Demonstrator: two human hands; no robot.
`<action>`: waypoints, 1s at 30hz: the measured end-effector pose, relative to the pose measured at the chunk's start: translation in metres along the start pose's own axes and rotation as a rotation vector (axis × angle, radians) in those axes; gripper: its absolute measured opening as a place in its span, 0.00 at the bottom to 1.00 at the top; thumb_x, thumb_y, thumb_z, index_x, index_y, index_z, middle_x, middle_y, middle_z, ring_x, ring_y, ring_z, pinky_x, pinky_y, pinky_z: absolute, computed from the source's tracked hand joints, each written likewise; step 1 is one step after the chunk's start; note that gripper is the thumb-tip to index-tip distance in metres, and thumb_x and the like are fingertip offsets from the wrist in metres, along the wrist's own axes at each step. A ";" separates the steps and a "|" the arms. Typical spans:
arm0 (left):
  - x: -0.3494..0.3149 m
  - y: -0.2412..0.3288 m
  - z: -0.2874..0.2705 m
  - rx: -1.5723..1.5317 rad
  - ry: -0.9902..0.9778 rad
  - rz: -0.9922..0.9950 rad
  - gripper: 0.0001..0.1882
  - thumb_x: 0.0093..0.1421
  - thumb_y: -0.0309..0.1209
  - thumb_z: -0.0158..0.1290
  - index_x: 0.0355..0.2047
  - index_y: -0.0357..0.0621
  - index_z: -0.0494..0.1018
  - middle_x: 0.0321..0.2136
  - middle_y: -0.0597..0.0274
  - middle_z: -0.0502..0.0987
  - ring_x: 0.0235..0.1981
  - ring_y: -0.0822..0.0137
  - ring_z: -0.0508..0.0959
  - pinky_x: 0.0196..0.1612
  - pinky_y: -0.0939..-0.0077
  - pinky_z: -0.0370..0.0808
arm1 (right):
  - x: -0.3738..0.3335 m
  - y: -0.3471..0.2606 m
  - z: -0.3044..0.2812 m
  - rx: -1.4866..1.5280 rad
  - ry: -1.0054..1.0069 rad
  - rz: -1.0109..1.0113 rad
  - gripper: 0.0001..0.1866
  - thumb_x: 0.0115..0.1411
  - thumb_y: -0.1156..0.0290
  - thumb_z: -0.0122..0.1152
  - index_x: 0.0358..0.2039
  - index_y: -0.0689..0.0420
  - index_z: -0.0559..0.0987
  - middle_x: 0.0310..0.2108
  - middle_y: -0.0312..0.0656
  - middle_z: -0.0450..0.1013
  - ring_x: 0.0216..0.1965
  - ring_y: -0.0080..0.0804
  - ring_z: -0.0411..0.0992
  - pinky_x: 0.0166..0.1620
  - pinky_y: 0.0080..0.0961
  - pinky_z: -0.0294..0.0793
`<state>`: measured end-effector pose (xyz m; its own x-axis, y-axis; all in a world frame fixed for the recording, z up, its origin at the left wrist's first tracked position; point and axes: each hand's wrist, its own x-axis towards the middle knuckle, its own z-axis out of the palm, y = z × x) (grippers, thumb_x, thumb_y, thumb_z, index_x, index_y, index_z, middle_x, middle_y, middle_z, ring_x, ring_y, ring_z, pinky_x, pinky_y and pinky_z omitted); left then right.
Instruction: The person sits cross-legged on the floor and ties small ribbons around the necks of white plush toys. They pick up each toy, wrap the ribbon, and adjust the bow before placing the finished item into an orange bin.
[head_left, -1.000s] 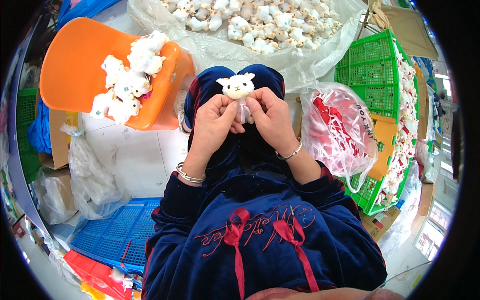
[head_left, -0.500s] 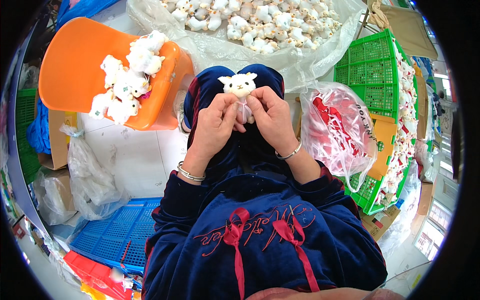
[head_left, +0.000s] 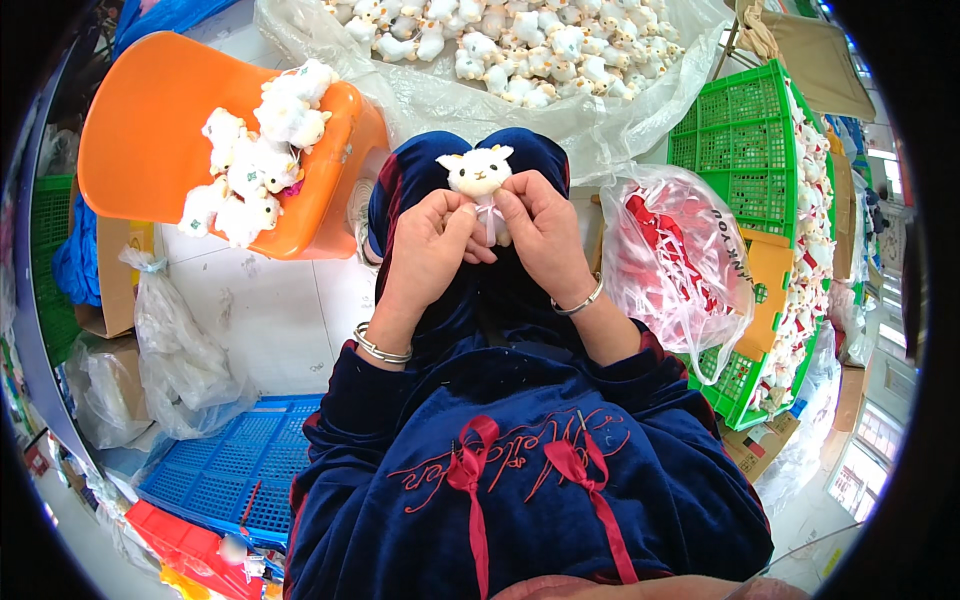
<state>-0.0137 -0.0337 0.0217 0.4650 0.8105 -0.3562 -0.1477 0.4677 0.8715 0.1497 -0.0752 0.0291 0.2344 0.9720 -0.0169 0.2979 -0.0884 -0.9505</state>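
Observation:
Above my lap a small white plush lamb [head_left: 480, 172] is held, its face turned up toward me. A thin pale pink ribbon [head_left: 489, 212] lies in a bow at its neck. My left hand [head_left: 428, 240] pinches at the left side of the bow, thumb against fingers. From the other side my right hand [head_left: 546, 236] pinches the ribbon with thumb and forefinger, close against the toy's neck. The fingers partly hide the lamb's body, and the ribbon ends between them are hard to make out.
Several finished-looking plush lambs [head_left: 250, 165] lie on an orange chair [head_left: 150, 130] at left. A heap of plush toys [head_left: 540, 50] rests on clear plastic sheeting [head_left: 400, 115] ahead. At right stand a bag of ribbons [head_left: 675, 260] and green crates [head_left: 735, 120]; a blue crate [head_left: 240, 455] sits lower left.
The fingers of both hands have shifted slightly at the bow, and the left fingers have spread a little lower. The lamb stays in nearly the same place.

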 end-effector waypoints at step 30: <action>0.003 0.003 0.005 0.189 0.004 0.104 0.07 0.72 0.29 0.51 0.41 0.37 0.70 0.24 0.62 0.79 0.20 0.77 0.79 0.24 0.86 0.76 | 0.006 0.006 -0.008 0.174 -0.078 0.090 0.08 0.72 0.70 0.55 0.38 0.62 0.75 0.28 0.33 0.74 0.29 0.14 0.68 0.32 0.17 0.70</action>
<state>-0.0081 -0.0319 0.0254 0.4526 0.8523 -0.2623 -0.0280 0.3076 0.9511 0.1602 -0.0720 0.0260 0.1787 0.9763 -0.1219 0.1131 -0.1434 -0.9832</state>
